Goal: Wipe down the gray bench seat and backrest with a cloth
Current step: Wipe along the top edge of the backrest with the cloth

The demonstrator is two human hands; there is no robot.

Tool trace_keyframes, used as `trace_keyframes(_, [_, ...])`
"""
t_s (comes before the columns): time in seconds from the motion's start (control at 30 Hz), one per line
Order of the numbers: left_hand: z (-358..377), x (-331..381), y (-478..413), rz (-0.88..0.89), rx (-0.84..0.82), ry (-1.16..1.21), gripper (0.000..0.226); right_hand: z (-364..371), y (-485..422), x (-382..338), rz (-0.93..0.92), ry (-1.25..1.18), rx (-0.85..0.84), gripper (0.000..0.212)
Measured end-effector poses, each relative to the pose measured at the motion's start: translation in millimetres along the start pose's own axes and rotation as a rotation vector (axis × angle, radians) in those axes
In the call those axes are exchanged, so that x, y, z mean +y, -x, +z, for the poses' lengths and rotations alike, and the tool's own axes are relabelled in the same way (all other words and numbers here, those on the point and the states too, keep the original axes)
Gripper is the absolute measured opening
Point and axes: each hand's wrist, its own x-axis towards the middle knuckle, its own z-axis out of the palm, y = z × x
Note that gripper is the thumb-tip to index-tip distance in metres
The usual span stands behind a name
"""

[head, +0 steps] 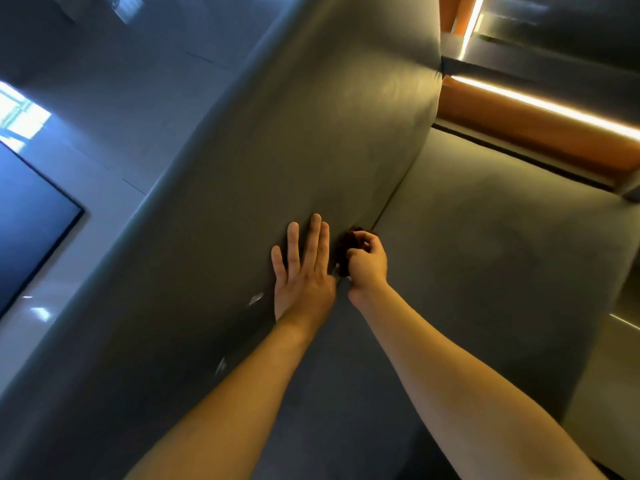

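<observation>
The left hand (303,271) is laid flat on the gray backrest (294,150), its fingers (313,237) straight and slightly spread. A dark reddish-brown cloth (346,249) is gripped in the curled fingers of the right hand (367,268) and is held at the crease where backrest and seat (485,254) meet, just beside the left hand. Orange wooden trim (519,123) is seen beyond the seat.

Open gray seat (485,258) rightward; backrest (294,150) wall-like leftward, orange ledge (526,133) beyond.
</observation>
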Motion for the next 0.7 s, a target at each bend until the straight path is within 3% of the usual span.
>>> trace_keyframes(0.2, [-31.3, -12.5, 9.5, 0.021, -0.087, 0.083, 0.090, 26.6, 64.6, -25.6, -0.069, 0.084, -0.144, 0.040])
trace_keyframes(0.43, [-95.9, -57.7, 31.9, -0.040, -0.134, 0.516, 0.080, 54.6, 132.3, -46.4, -0.102, 0.173, -0.242, 0.039])
trace_keyframes(0.53, [-121.1, -93.5, 50.1, 0.039, 0.041, 0.455, 0.066, 60.7, 163.2, -48.7, -0.173, 0.204, -0.345, 0.036])
trace_keyframes(0.6, [-136.4, -120.8, 62.5, 0.094, 0.206, 0.277, 0.059, 64.4, 178.4, -50.2, -0.254, 0.221, -0.370, 0.037])
trace_keyframes(0.7, [-150.9, -162.0, 71.5, -0.080, 0.218, 0.190, 0.061, 78.0, 197.4, -53.5, -0.441, 0.246, -0.419, 0.035])
